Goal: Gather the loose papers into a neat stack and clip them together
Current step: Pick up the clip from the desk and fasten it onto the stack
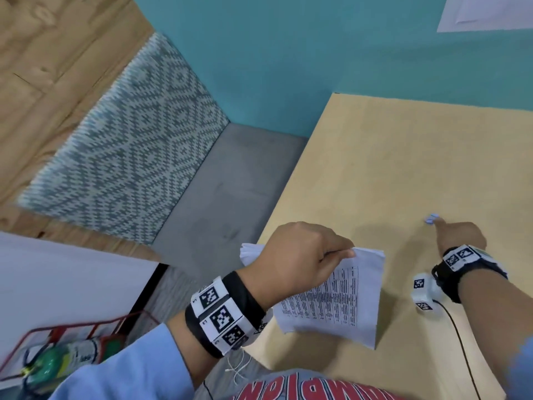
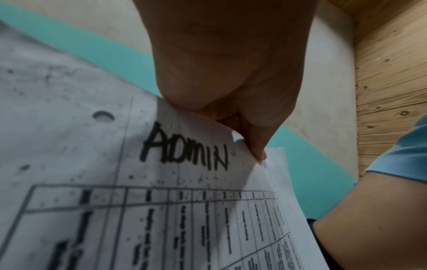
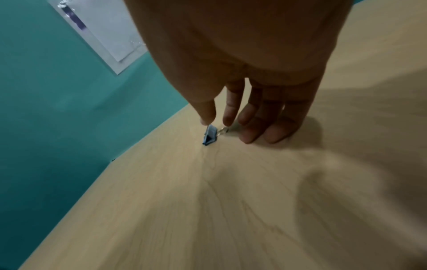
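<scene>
My left hand [image 1: 305,255] holds a stack of printed papers [image 1: 340,301] above the near left corner of the beige table [image 1: 403,168], pinching the top edge between thumb and fingers. In the left wrist view the top sheet [image 2: 138,182] reads "ADMIN" above a table, with the fingers [image 2: 254,146] curled over its edge. A small blue binder clip [image 1: 431,219] lies on the table further back. My right hand [image 1: 458,235] reaches down to it with fairly straight fingers. In the right wrist view the thumb tip [image 3: 206,120] and forefinger tip touch the clip [image 3: 210,136], which rests on the wood.
A white sheet [image 1: 487,13] is stuck on the teal wall at the back right. Left of the table lie a grey surface [image 1: 239,183] and a patterned rug [image 1: 129,134]. A red wire basket [image 1: 72,336] with bottles stands at the lower left. A black cable [image 1: 461,342] trails from my right wrist.
</scene>
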Demonstrator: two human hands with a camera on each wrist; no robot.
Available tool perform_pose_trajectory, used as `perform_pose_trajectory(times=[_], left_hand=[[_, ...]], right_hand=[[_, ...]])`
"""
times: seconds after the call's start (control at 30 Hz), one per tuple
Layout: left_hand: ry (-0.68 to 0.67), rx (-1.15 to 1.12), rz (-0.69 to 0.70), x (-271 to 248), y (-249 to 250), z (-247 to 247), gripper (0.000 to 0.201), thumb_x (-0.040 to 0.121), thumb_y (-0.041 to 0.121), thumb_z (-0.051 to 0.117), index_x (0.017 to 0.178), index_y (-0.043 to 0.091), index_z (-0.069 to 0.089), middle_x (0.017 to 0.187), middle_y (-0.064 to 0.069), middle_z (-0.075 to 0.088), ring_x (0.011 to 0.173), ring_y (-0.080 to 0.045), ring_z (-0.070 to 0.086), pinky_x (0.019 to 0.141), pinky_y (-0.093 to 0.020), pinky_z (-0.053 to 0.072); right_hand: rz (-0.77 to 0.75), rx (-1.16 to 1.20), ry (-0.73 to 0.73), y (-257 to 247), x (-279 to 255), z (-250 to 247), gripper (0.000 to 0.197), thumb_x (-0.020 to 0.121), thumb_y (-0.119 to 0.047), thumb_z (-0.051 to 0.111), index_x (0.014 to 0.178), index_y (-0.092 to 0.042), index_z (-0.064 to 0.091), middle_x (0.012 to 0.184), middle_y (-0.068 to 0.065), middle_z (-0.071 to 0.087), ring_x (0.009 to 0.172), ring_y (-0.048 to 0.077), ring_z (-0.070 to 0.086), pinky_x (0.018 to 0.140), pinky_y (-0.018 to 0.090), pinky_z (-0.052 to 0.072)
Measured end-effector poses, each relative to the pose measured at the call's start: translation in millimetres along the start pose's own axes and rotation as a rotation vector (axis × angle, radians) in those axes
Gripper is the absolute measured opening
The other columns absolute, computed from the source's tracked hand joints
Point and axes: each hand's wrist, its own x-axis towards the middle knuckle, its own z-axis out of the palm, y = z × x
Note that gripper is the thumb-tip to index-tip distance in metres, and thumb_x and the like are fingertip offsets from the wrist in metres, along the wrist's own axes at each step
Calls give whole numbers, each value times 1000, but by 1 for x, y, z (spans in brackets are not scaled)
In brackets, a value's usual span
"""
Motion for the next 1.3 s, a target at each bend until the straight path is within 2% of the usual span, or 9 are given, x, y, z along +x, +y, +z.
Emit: perform_pose_trajectory(times=[0.13, 0.23, 0.37, 0.47, 0.57, 0.7, 0.83, 1.07, 1.3], left_hand=[[-4, -8, 20, 7, 1, 2, 28, 105, 34, 56, 88, 23, 75, 74, 4, 69, 70, -22, 63, 53, -32, 46], [-12, -39, 39, 11, 6, 2, 21, 103, 31, 62, 89, 25, 76, 71, 5, 67, 67, -22, 60, 54, -26, 35], [-28, 9, 90, 15, 20, 5, 25, 104, 31, 60, 83, 24, 73, 67, 5, 62, 62, -22, 56, 50, -26, 33], [-29, 48, 144, 17, 35, 7, 30, 104, 32, 57, 78, 24, 67, 63, 6, 47, 58, -22, 49, 47, -27, 35], [-72, 75, 198, 18, 53, 11, 35, 105, 37, 48, 83, 23, 72, 65, 5, 56, 61, -24, 55, 49, -31, 46], [-109, 142, 289, 21, 82, 16, 39, 106, 38, 41, 92, 24, 75, 73, 2, 67, 67, -26, 63, 53, -35, 52], [-117, 181, 370, 23, 113, 24, 46, 106, 42, 33, 99, 26, 75, 85, 3, 73, 77, -25, 69, 59, -37, 55], [-107, 211, 452, 20, 157, 37, 45, 104, 41, 31, 95, 26, 72, 83, 2, 71, 78, -24, 68, 59, -36, 54], [-88, 247, 431, 10, 174, 41, 35, 105, 37, 43, 91, 23, 72, 80, 0, 70, 74, -27, 67, 54, -32, 46]], right_hand=[[38, 152, 53, 4, 7, 1, 33, 94, -30, 61, 101, -1, 75, 100, 27, 76, 87, 42, 72, 81, 47, 61], [132, 571, -57, 9, -8, -14, 12, 87, -23, 68, 82, -13, 66, 99, 20, 74, 92, 34, 76, 82, 49, 64], [16, 766, -291, 26, -51, -53, 19, 93, -8, 71, 77, -10, 60, 111, 29, 73, 110, 38, 74, 102, 50, 57], [-59, 779, -270, 56, -84, -86, 6, 94, -4, 71, 92, -3, 66, 118, 30, 72, 112, 40, 73, 98, 44, 61], [-54, 910, -344, 90, -115, -119, 44, 87, -3, 76, 128, 1, 64, 120, 21, 75, 102, 28, 78, 93, 36, 60], [43, 1081, -490, 122, -159, -158, 46, 86, -6, 68, 132, 1, 66, 125, 18, 75, 108, 25, 78, 94, 34, 60], [8, 1098, -565, 132, -196, -196, 43, 87, -3, 65, 129, -1, 68, 124, 17, 76, 114, 28, 75, 96, 36, 59], [-274, 909, -524, 128, -237, -248, 48, 75, -3, 77, 123, -3, 73, 119, 16, 79, 116, 26, 74, 104, 32, 53], [-503, 705, -396, 123, -269, -271, 31, 79, 5, 80, 108, -7, 79, 103, 6, 84, 103, 17, 79, 84, 14, 59]])
